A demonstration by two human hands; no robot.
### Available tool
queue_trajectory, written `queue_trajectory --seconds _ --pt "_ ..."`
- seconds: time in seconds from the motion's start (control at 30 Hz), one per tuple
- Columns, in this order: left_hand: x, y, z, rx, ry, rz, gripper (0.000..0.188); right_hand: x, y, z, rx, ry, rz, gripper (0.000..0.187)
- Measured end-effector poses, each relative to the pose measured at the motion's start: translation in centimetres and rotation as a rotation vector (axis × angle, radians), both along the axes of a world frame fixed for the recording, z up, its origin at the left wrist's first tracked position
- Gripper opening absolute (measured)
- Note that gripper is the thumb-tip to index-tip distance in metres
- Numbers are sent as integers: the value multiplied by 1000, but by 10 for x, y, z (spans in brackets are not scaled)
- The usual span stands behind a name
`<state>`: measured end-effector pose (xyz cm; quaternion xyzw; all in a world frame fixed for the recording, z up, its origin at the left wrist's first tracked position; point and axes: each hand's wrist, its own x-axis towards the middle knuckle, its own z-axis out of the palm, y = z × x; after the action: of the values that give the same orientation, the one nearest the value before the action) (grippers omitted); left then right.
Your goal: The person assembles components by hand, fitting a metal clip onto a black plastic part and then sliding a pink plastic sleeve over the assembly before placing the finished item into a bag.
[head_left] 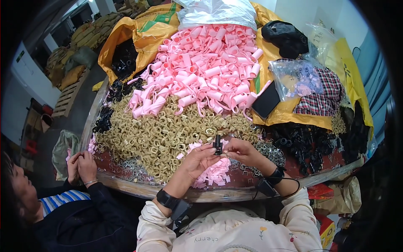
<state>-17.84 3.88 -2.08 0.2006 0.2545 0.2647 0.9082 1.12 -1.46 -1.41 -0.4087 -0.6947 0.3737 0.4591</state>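
Note:
Over the near middle of the table, my left hand (197, 160) grips a small black plastic part (218, 145) that stands upright between thumb and fingers. Close against it on the right, my right hand (244, 152) is pinched; whatever its fingertips hold is too small to make out. Below both hands lies a pile of small flat pink pieces (213, 174). A wide heap of tan ring-like parts (163, 138) spreads beyond and to the left. Small metal clips (273, 153) lie beside my right hand.
Pink plastic tubes with straps (210, 63) are heaped farther back. Black parts (304, 147) lie at the right, near a dark phone-like slab (266, 101) and a clear bag (298, 80). At left, a co-worker's hands (84, 166) are at the table's wooden edge (138, 189).

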Motion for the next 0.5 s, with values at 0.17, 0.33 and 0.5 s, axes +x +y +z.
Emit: queue_trajectory --seconds 0.17,0.33,0.5 --pt "-4 -8 7 -49 -39 -49 27 5 -6 17 90 -129 52 9" --pt "-2 -15 17 61 109 -1 25 6 -8 37 -30 -126 -41 11" --pt "-4 -24 9 85 79 -14 25 -13 -9 39 16 -184 -88 12"
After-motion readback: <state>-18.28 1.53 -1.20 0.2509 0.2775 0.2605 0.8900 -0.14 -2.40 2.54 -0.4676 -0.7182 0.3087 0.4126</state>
